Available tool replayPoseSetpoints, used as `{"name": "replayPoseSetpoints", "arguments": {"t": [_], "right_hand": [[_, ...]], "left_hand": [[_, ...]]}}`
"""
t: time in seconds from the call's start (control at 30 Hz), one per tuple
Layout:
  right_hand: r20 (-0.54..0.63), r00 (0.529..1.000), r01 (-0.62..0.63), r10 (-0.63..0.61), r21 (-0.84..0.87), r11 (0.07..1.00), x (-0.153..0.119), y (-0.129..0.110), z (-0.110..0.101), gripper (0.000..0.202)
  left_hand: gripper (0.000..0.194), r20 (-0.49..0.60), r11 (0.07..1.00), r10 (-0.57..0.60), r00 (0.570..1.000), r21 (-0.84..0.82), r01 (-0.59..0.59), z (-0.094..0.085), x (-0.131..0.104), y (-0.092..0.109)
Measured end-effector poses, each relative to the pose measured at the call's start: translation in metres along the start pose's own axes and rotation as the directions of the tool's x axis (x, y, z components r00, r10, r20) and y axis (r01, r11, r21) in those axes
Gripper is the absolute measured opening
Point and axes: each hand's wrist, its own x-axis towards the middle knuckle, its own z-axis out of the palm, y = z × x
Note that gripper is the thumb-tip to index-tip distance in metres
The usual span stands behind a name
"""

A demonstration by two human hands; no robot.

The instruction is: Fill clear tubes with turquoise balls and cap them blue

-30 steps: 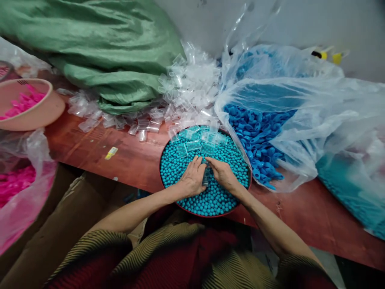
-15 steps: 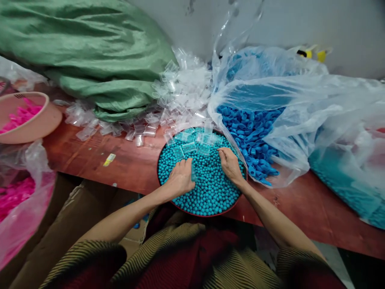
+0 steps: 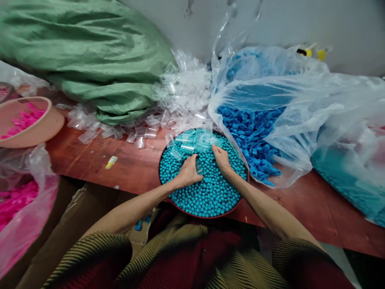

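A round red-rimmed tub [image 3: 207,217] full of small turquoise balls [image 3: 207,196] sits in front of me. Above the balls, on its left side, my left hand [image 3: 189,173] is curled round a small clear plastic tube [image 3: 198,166]. My right hand [image 3: 221,159] is at the right of the tub, its fingers drawn together low over the balls. Whatever those fingers may pinch is too small to make out. Several more clear tubes [image 3: 188,148] lie on the balls at the far side, just beyond both hands.
Behind the tub lies a heap of clear tubes [image 3: 188,90] beside a big green sack [image 3: 114,60]. To the right, a plastic bag spills blue caps [image 3: 252,136]. A pink basin [image 3: 55,124] of pink parts stands at the left on the red-brown table [image 3: 135,168].
My left hand has shifted slightly right and turned, with the clear tube still in it. My right hand has moved left and a little away from me, towards the tubes on the balls.
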Motion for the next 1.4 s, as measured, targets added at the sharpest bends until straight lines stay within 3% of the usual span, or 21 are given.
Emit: {"name": "replayPoseSetpoints", "arguments": {"t": [0.1,0.17,0.33,0.43,0.5,0.7,0.83,0.9,1.0,1.1,1.17,1.23,1.27,1.33,1.4], "right_hand": [[0.013,0.992,-0.124,0.124,0.207,0.970,-0.005,-0.005,0.009,0.049],[0.041,0.993,-0.119,0.112,0.255,0.960,-0.011,-0.010,0.015,0.049],[0.073,0.993,0.086,-0.094,0.111,0.990,-0.026,-0.022,0.021,0.057],[0.181,0.944,0.279,-0.277,0.014,0.960,-0.027,-0.023,0.013,0.058],[0.261,0.912,0.324,-0.316,0.014,0.946,-0.024,-0.020,0.004,0.057],[0.147,0.982,0.088,-0.115,0.182,0.979,-0.019,-0.010,-0.006,0.058],[0.200,0.942,0.278,-0.271,-0.007,0.960,-0.034,-0.016,0.009,0.048],[0.270,0.904,0.382,-0.332,-0.159,0.910,-0.045,-0.024,0.020,0.044],[0.358,0.876,0.440,-0.322,-0.325,0.837,-0.054,-0.036,0.027,0.042],[0.380,0.822,0.544,-0.425,-0.298,0.785,-0.041,-0.049,0.005,0.034],[0.251,0.829,0.558,-0.500,-0.313,0.768,-0.016,-0.054,-0.026,0.028],[-0.006,0.889,0.405,-0.458,-0.456,0.792,0.018,-0.054,-0.064,0.027],[-0.077,0.898,0.344,-0.432,-0.488,0.802,0.037,-0.053,-0.083,0.028],[-0.165,0.909,0.250,-0.383,-0.519,0.817,0.072,-0.048,-0.113,0.030],[-0.199,0.922,0.182,-0.331,-0.531,0.827,0.100,-0.041,-0.130,0.029]], "left_hand": [[0.084,-0.064,0.996,-0.049,0.997,-0.076,0.044,0.006,-0.003,0.000],[0.085,-0.101,0.988,-0.077,0.992,-0.145,0.061,0.010,-0.004,0.001],[0.081,-0.164,0.917,-0.063,0.984,-0.399,-0.008,0.023,0.006,0.000],[0.079,-0.151,0.861,0.019,0.988,-0.501,-0.093,0.029,0.014,-0.001],[0.079,-0.120,0.828,0.040,0.992,-0.552,-0.100,0.029,0.016,-0.001],[0.111,0.005,0.788,0.051,0.999,-0.615,-0.037,0.022,0.011,-0.004],[0.111,0.003,0.860,0.080,0.997,-0.506,-0.067,0.021,0.008,-0.012],[0.101,-0.047,0.888,0.098,0.994,-0.446,-0.108,0.023,0.007,-0.016],[0.081,-0.085,0.897,0.119,0.989,-0.419,-0.144,0.023,0.004,-0.020],[0.087,-0.122,0.928,0.070,0.990,-0.357,-0.109,0.019,0.000,-0.017],[0.096,-0.156,0.954,-0.009,0.988,-0.298,-0.038,0.015,-0.004,-0.012],[0.094,-0.173,0.964,-0.056,0.983,-0.266,0.008,0.013,-0.008,-0.008],[0.089,-0.184,0.967,-0.058,0.981,-0.254,0.010,0.013,-0.009,-0.006],[0.075,-0.215,0.975,-0.046,0.975,-0.224,-0.003,0.013,-0.013,-0.004],[0.061,-0.252,0.982,-0.033,0.967,-0.186,-0.015,0.014,-0.015,-0.005]]}}
